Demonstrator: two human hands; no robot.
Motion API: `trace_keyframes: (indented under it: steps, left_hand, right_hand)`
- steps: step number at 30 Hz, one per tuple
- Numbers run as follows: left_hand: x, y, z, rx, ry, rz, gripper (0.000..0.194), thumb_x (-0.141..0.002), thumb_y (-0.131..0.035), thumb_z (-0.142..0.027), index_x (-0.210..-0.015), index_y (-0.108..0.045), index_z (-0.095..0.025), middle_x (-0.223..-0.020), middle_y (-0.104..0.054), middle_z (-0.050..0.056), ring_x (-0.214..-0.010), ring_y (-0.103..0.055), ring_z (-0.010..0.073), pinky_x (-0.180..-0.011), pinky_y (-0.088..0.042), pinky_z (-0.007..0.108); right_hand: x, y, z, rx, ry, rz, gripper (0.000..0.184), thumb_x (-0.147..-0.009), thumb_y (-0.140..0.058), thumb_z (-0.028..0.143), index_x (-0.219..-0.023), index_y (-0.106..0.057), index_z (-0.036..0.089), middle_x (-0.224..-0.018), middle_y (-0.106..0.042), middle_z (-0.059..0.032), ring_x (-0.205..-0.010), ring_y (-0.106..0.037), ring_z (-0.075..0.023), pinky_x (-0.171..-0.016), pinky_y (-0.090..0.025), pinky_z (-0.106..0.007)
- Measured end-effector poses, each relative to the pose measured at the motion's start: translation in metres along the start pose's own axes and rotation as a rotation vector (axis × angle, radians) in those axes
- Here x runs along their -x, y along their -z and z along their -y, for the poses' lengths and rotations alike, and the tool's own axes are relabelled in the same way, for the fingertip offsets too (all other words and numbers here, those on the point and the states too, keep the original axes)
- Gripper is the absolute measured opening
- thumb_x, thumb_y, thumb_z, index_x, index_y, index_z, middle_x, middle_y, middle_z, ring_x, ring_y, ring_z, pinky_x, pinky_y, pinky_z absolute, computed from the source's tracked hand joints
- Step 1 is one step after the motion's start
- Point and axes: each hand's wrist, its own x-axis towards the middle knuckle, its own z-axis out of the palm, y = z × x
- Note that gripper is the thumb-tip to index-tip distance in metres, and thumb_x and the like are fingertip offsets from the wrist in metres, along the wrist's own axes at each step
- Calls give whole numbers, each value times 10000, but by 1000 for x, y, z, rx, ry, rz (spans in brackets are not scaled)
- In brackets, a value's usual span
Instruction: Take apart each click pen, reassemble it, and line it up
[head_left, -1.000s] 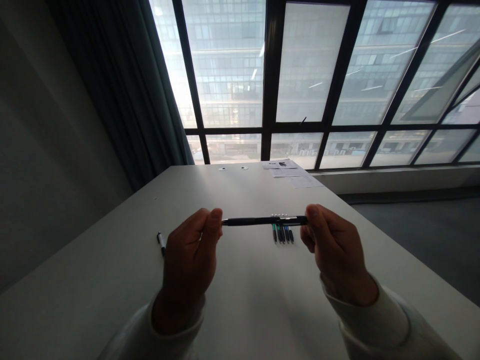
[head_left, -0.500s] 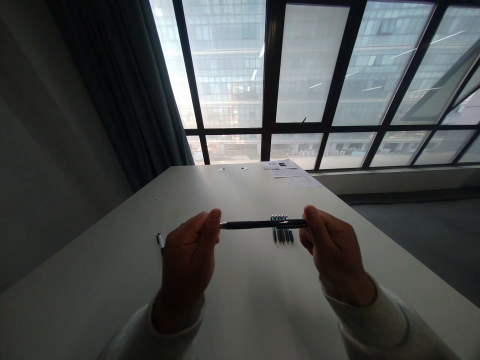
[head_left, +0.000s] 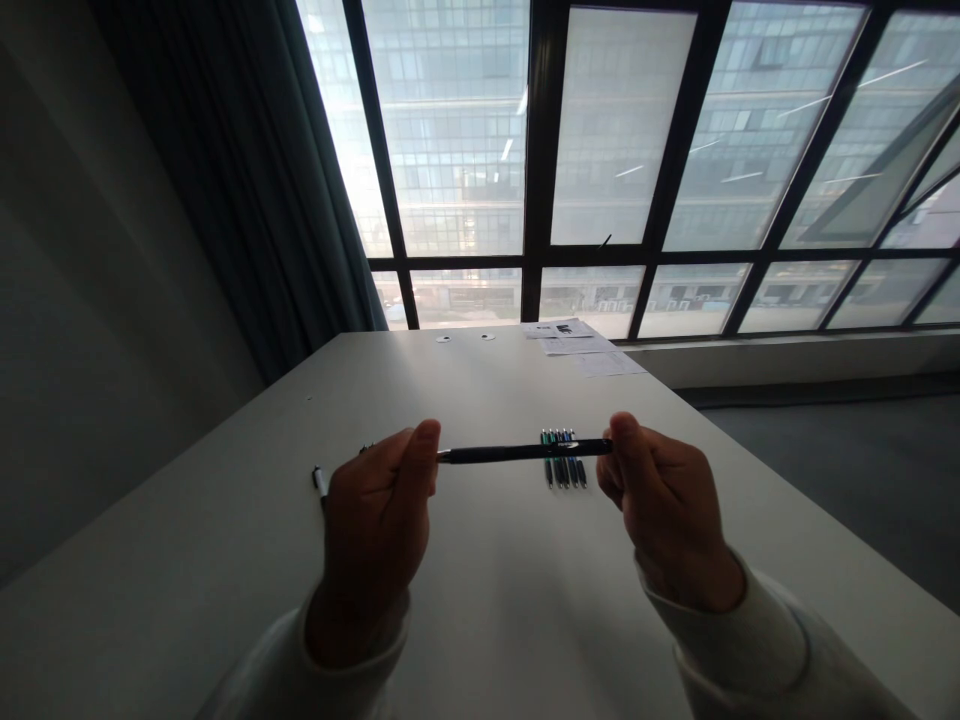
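A white bench point(head_left: 480, 590) runs away from the camera toward a wide, dark-framed window point(head_left: 611, 130), with a dark curtain point(head_left: 255, 180) at its left and grey floor point(head_left: 840, 440) to the right. Above the near half of the bench, a black pen point(head_left: 517, 453) is held almost level between two bare hands. The left hand point(head_left: 382, 510) has its grip closed on the pen's metal-tipped end, thumb uppermost; the right hand point(head_left: 671, 500) pinches the opposite end, the one with the clip, its fingers curled below the thumb. Pale sleeves point(head_left: 750, 630) cover both forearms. Just behind the black pen, toward its right end, a row of pens point(head_left: 564, 470) lies side by side on the bench, partly covered by it in this view; green and blue show among their dark barrels. Left of the black pen, beyond the left hand, lies a white-and-black pen point(head_left: 320, 482), its lower part hidden. Something small and dark peeks out past that hand's knuckles, too covered to make out. Well beyond the black pen, near the window, are loose papers point(head_left: 574, 342) and two small round fittings point(head_left: 443, 339).
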Motion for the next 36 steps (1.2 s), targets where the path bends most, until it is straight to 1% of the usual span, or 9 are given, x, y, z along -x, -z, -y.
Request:
trace_keyframes:
  steps: [9,12,15,18,20,23,25,31,36]
  left_hand:
    - [2,0,1,50,51,13,496,-923,-476,-422,-491,-393,-194,-452,-351,-41,-438,-334,95,-446,-278,245]
    - [3,-6,9,272,94,53,480,-925,-440,-519,-586,-498,-185,-539,-456,-21,-491,-408,104,-469,-324,239]
    - [7,-18,16,538,167,210,416,-899,-456,-568,-818,-595,-185,-713,-585,16,-585,-507,124,-518,-409,245]
    - [13,-31,16,624,230,313,295,-883,-560,-480,-961,-579,-197,-848,-637,39,-698,-567,143,-597,-454,258]
    - [16,-34,12,636,219,305,227,-908,-546,-424,-975,-555,-207,-933,-647,48,-780,-588,153,-654,-469,268]
    - [18,-31,8,524,169,262,171,-960,-460,-367,-989,-533,-215,-931,-638,32,-837,-587,149,-737,-475,280]
    - [18,-27,7,335,109,295,155,-977,-423,-334,-1006,-523,-220,-792,-598,-4,-735,-563,131,-683,-458,260]
    - [21,-30,10,-174,-350,641,165,-970,-393,-192,-1045,-539,-205,-871,-598,29,-733,-537,159,-651,-445,287]
    - [20,-33,12,-321,-484,695,159,-954,-445,-194,-1087,-533,-193,-917,-600,49,-768,-547,178,-654,-467,298]
  right_hand:
    - [1,-2,-2,-49,-4,-28,486,-967,-484,378,-531,-376,193,-464,-352,53,-419,-313,-72,-418,-225,-242]
    - [0,-5,-3,-76,-20,-43,473,-970,-473,392,-549,-382,195,-476,-349,56,-423,-306,-73,-409,-224,-235]
    - [3,-9,-5,-74,-53,-33,461,-979,-446,405,-572,-387,196,-483,-356,57,-431,-305,-76,-406,-224,-230]
    - [7,-12,-5,-18,-60,76,455,-996,-399,402,-591,-385,197,-493,-375,53,-447,-319,-82,-429,-250,-234]
    - [7,-13,-3,57,-34,240,452,-1008,-364,390,-600,-392,196,-506,-395,45,-464,-345,-87,-457,-277,-240]
    - [4,-13,1,180,23,591,431,-1016,-339,356,-630,-434,190,-542,-448,34,-489,-395,-91,-510,-321,-244]
    - [1,-10,4,252,72,718,413,-1013,-346,337,-647,-464,187,-569,-480,27,-509,-422,-95,-546,-341,-250]
    - [-7,9,5,262,111,399,424,-1009,-339,381,-654,-473,193,-579,-457,21,-530,-404,-115,-536,-308,-265]
    - [-14,12,4,399,118,416,442,-998,-373,370,-597,-416,192,-543,-400,37,-492,-351,-99,-516,-274,-269]
